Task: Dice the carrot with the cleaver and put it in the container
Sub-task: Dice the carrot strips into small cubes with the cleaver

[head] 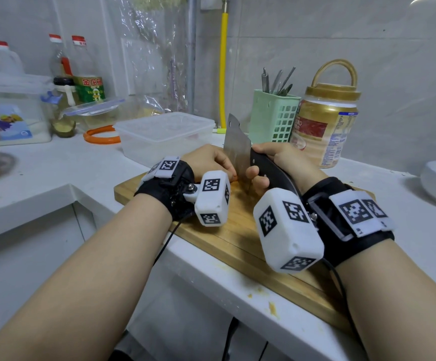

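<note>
Knuckles of the left hand, curled over the barely visible carrot at frame centre, touch the cleaver gripped by the right hand; a slip risks cutting them. Container waits behind.

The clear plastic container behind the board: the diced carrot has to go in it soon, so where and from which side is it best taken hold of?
Probably by the near long wall of the container, just under its rim, reached from the board side. That wall faces the hands, and the left hand is closest. Whether it has a lid on is hard to tell.
</note>
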